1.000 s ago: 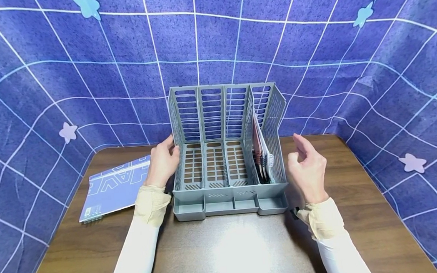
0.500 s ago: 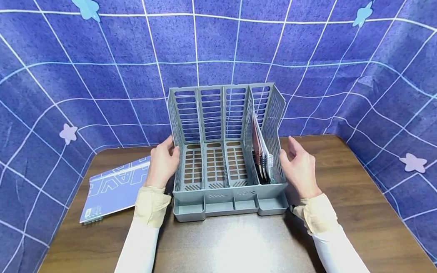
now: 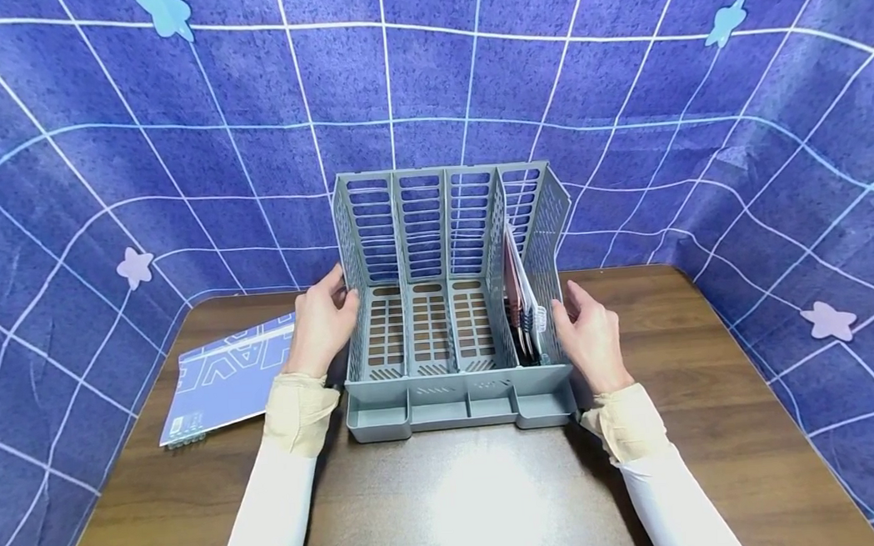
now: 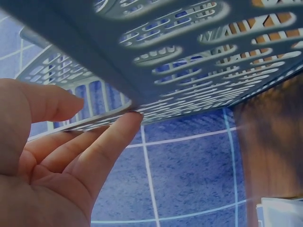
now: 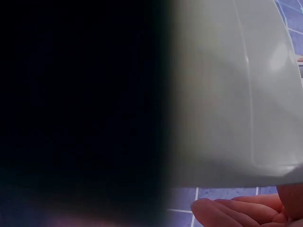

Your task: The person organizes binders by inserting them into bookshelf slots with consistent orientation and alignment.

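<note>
Tabletop [image 3: 391, 501], crosswise rack [image 3: 459, 383], trays [image 3: 438, 408] nearest

Rack [image 3: 380, 391]: uniform blue-grey, its back patterned with rows of oblong slots, its base with a lattice of openings. Upright notebooks [image 3: 523, 278] in its rightmost compartment: reddish-brown and white. Flat notebook [image 3: 222, 382]: periwinkle blue, with white outlined lettering and a pale band; coil [image 3: 187, 441] greenish. Backdrop cloth [image 3: 425, 73]: mottled violet-blue, gridded in white and light blue, with turquoise and pale lilac stars [image 3: 134, 266]. Worktop [image 3: 719, 347]: brown, wood-grained, with a white glare. Sleeves [image 3: 271, 509]: white; cuffs [image 3: 300, 408]: cream.
</note>
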Tool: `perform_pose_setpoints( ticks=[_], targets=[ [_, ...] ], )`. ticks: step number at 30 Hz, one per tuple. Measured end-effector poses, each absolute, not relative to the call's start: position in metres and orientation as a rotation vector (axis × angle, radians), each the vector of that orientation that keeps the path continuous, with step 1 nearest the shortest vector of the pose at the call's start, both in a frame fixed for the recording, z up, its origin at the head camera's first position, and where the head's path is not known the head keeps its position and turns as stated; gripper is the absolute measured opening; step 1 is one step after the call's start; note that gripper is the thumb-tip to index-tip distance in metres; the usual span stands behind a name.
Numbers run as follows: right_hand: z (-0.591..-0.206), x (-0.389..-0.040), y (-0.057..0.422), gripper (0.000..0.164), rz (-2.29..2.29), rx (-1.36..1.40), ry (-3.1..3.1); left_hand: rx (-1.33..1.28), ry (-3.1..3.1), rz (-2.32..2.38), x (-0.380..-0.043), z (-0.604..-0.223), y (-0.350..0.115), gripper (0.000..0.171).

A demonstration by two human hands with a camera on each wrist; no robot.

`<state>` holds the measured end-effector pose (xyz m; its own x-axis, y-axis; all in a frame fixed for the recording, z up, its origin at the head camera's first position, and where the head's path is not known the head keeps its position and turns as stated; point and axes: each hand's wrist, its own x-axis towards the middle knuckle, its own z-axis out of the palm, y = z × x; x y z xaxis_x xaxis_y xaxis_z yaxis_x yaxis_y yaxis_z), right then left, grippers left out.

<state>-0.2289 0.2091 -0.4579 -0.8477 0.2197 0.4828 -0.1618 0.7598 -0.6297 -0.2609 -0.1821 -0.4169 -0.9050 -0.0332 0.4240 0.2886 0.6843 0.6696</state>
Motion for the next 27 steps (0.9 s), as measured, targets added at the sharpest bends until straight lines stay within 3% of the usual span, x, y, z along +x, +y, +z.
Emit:
perform_pose_setpoints(
  ticks=[7,27],
  targets=[
    [-0.461,-0.231,0.204,0.038,0.934,-0.005,-2.399,-0.171,-2.456,-1.082,-0.252,-0.403,-0.186,0.056],
    [-0.462,-0.229,0.203,0.027,0.904,0.057,-2.396,-0.106,-2.380,-1.079,-0.207,-0.354,-0.195,0.050]
  ],
)
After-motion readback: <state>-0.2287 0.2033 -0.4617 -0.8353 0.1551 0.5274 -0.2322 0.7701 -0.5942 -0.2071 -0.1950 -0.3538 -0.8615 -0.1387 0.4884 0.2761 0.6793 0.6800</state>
